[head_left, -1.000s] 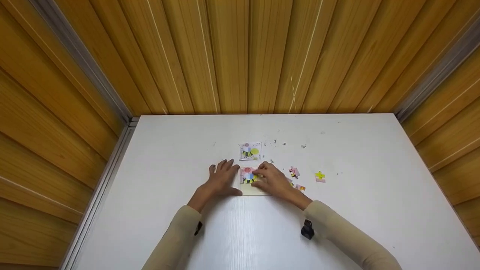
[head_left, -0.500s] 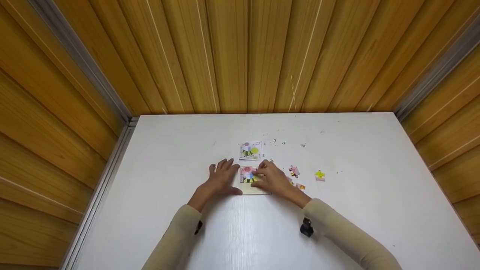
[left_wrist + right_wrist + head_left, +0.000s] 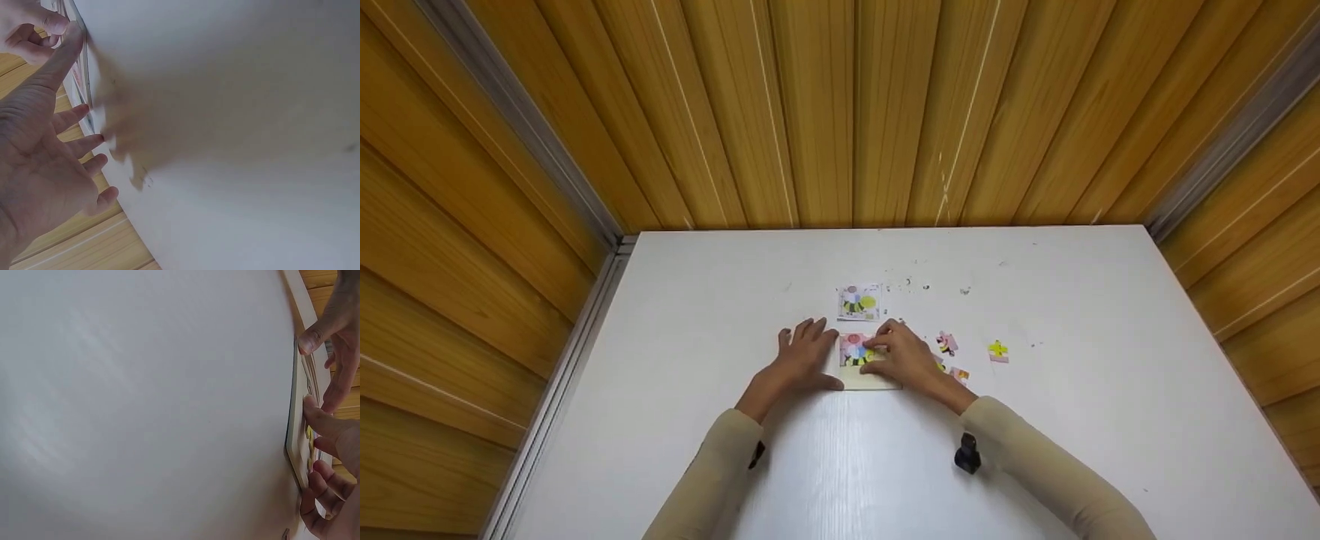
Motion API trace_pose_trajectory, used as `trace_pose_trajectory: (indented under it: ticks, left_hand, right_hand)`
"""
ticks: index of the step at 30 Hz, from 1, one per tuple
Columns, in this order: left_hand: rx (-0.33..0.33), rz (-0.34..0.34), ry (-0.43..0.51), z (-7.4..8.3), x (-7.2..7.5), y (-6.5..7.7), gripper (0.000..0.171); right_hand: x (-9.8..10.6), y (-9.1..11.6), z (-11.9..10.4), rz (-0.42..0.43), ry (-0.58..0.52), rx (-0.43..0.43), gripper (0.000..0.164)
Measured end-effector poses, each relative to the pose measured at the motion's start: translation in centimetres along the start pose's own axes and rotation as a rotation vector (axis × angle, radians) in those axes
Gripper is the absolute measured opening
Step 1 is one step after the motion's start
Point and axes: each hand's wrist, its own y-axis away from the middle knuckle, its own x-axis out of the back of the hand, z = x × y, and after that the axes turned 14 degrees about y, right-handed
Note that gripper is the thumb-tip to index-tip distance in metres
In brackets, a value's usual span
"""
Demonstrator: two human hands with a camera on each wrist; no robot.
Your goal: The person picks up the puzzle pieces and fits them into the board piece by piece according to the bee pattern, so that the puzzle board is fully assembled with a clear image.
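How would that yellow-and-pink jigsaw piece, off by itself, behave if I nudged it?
The yellow-and-pink jigsaw piece looks far smaller than the right hand, so probably light. It lies flat, so would likely slide across the white table rather than roll or tip.

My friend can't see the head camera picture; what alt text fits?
A person's right-hand grip rests on a partly filled bee puzzle board; the left-hand grip touches its left edge. On the white table, a similar bee card lies beyond, loose pieces to the right.
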Motion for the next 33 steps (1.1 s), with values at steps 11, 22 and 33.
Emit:
trace_pose_trajectory:
  ticks: [11,22,33]
  left_hand:
    - [-0.001,0.003,0.005,-0.1,0.3,0.0,0.093]
    - [0.008,0.006,0.016,-0.4,0.2,0.3,0.092]
    - [-0.004,0.017,0.067,0.0,-0.1,0.5,0.093]
  right_hand:
    - [0.0,-0.2,-0.2,0.008,0.003,-0.012,0.047]
    - [0.9,0.5,0.1,0.015,-0.045,0.062,0.042]
    - [4.4,2.6,4.7,0.054,-0.025,0.008,0.032]
